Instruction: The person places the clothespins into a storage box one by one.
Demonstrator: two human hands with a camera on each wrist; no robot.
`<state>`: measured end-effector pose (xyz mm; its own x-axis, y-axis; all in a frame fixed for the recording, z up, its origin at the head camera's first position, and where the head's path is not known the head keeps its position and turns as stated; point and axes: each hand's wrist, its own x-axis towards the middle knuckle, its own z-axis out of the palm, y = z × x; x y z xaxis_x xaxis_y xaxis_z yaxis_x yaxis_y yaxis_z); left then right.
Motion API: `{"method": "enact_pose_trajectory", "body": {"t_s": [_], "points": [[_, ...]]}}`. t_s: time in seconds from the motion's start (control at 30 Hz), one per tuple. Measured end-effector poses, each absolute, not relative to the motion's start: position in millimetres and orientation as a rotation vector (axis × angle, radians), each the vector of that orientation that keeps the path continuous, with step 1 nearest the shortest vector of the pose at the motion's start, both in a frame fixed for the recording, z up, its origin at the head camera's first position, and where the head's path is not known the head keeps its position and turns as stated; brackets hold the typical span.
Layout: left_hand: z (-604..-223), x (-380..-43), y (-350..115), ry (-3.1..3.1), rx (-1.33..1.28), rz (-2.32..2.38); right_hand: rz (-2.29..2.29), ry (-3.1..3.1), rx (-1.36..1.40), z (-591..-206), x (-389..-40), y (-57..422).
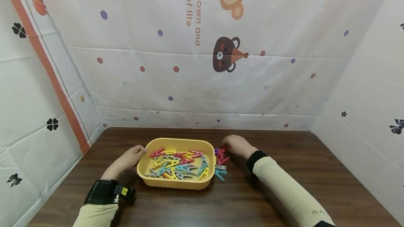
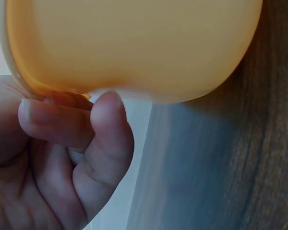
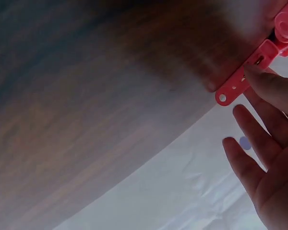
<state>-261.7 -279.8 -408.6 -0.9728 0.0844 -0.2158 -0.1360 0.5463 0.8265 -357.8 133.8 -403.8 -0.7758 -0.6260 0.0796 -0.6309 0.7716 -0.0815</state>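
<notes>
A yellow plastic basket (image 1: 176,184) stands on the table and holds many red, yellow, blue and grey clothespins (image 1: 172,163). At its left end my left hand (image 1: 130,157) grips the rim, with curled fingers at the yellow wall (image 2: 134,43) in the left wrist view. Beyond the right end, my right hand (image 1: 238,145) pinches a red clothespin (image 3: 247,74) between thumb and forefinger. The other fingers of that hand are spread. More red clothespins (image 1: 220,158) touch or lie close to the held one. Blue clothespins (image 1: 220,173) and a purple piece (image 1: 216,151) are beside the basket.
The dark wooden table (image 1: 189,207) extends around the basket. A white printed cloth (image 1: 189,87) hangs behind it and along both sides. A black device (image 1: 124,191) is strapped to the left wrist.
</notes>
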Motion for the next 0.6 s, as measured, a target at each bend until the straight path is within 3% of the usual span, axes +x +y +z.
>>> {"method": "enact_pose_trajectory", "body": {"t_s": [0.6], "points": [[-411.2, -263.3, -280.8, 2.562, -0.048, 1.389, 0.172, -2.984, 0.92, -396.5, -363.1, 141.8]]}}
